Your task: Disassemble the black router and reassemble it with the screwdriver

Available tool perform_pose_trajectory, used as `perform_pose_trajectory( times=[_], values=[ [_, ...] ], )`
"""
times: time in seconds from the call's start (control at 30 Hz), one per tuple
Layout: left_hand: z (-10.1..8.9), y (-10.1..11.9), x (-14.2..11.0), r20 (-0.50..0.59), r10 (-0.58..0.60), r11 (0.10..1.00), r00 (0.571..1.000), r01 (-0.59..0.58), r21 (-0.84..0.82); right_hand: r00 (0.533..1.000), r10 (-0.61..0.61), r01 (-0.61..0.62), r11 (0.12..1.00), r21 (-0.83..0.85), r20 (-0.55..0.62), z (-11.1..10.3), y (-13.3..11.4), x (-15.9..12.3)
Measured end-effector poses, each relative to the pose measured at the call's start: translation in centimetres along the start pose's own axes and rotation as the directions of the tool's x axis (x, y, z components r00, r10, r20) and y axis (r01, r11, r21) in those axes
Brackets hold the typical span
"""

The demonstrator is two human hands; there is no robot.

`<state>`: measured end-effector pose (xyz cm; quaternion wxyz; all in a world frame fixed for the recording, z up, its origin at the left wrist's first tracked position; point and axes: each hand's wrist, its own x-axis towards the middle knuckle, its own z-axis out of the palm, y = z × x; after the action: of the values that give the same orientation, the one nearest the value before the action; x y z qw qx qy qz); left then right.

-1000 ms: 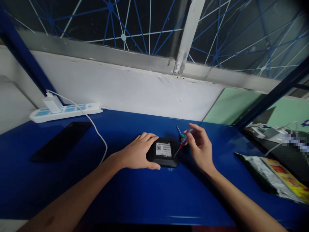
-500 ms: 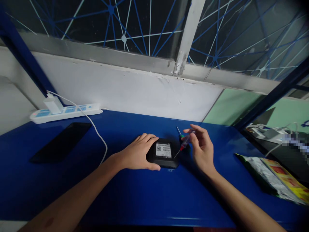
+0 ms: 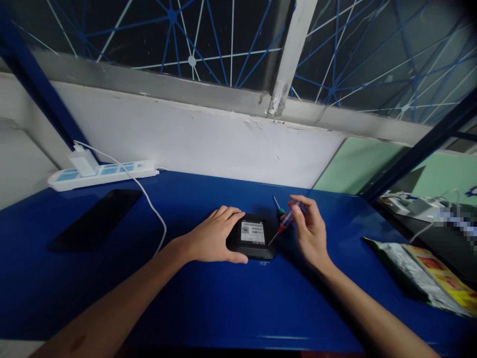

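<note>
Black plastic case [image 3: 257,250], flat, squarish, with rounded corners; lying on the blue worktop [image 3: 223,303], between the two hands, directly against the left hand and just short of the right.

Left hand [image 3: 210,241]: gripping the case across its left side, fingers over the far edge, thumb along the near edge.

Right hand [image 3: 311,231]: closed at the fingertips on a screwdriver [image 3: 286,220] with a clear purplish handle and red collar. Shaft slants down to the left, tip at the case's right side, beside the lower right corner of the label.

Label [image 3: 252,231]: white, on the upper face of the case; square code at left, dark printed bands at right. Lettering too small to read; no brand legible.

Second screwdriver [image 3: 280,211]: green handle, lying behind the first, partly hidden.

Foil packet [image 3: 421,271]: silver, yellow and red, at right, well apart from the right hand; wording unreadable.

Power strip [image 3: 145,168]: white with light blue socket panels, far left; white adapter [image 3: 85,163] plugged in, white cable [image 3: 151,204] trailing towards the left forearm.

Dark flat panel [image 3: 97,219]: on the worktop, left of the cable; no markings discernible.
</note>
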<state>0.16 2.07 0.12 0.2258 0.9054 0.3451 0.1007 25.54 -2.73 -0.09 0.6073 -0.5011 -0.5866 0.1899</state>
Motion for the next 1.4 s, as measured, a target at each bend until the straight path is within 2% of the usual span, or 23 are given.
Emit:
perform_pose_trajectory(
  times=[0.17, 0.43, 0.7, 0.83, 0.97, 1.07, 1.23, 1.4],
  values=[
    [0.35, -0.41, 0.03, -0.022, 0.026, 1.000, 0.999, -0.026, -0.004, 1.000, 0.000, 0.000, 1.000, 0.006, 0.001, 0.04, 0.15, 0.05],
    [0.04, 0.06, 0.00, 0.006, -0.012, 1.000, 1.000, 0.012, -0.004, 0.999, -0.006, 0.005, 0.999, -0.036, -0.034, 0.11, 0.14, 0.21],
    [0.22, -0.35, 0.02, -0.003, 0.000, 1.000, 1.000, 0.000, -0.007, 0.999, 0.013, -0.016, 0.996, 0.088, 0.034, -0.29, 0.30, -0.12],
    [0.19, -0.26, -0.01, 0.000, -0.012, 1.000, 1.000, 0.012, -0.006, 1.000, 0.000, 0.000, 1.000, -0.009, -0.002, -0.23, 0.51, -0.01],
    [0.04, 0.04, -0.04, 0.011, -0.023, 1.000, 1.000, 0.023, -0.007, 0.995, -0.071, 0.063, 0.991, -0.117, -0.064, -0.19, 0.21, 0.06],
    [-0.03, 0.12, -0.04, 0.023, -0.031, 0.999, 0.999, 0.032, -0.015, 0.996, -0.076, 0.074, 0.996, -0.043, -0.044, -0.24, -0.18, -0.14],
    [0.02, 0.05, 0.01, 0.016, -0.036, 0.999, 0.999, 0.036, -0.012, 1.000, -0.025, 0.024, 0.992, 0.124, 0.006, -0.25, -0.29, -0.37],
    [0.22, -0.16, 0.06, 0.019, -0.023, 1.000, 1.000, 0.023, 0.003, 0.998, -0.053, 0.052, 0.999, -0.010, -0.017, -0.26, 0.21, -0.24]
  ],
)
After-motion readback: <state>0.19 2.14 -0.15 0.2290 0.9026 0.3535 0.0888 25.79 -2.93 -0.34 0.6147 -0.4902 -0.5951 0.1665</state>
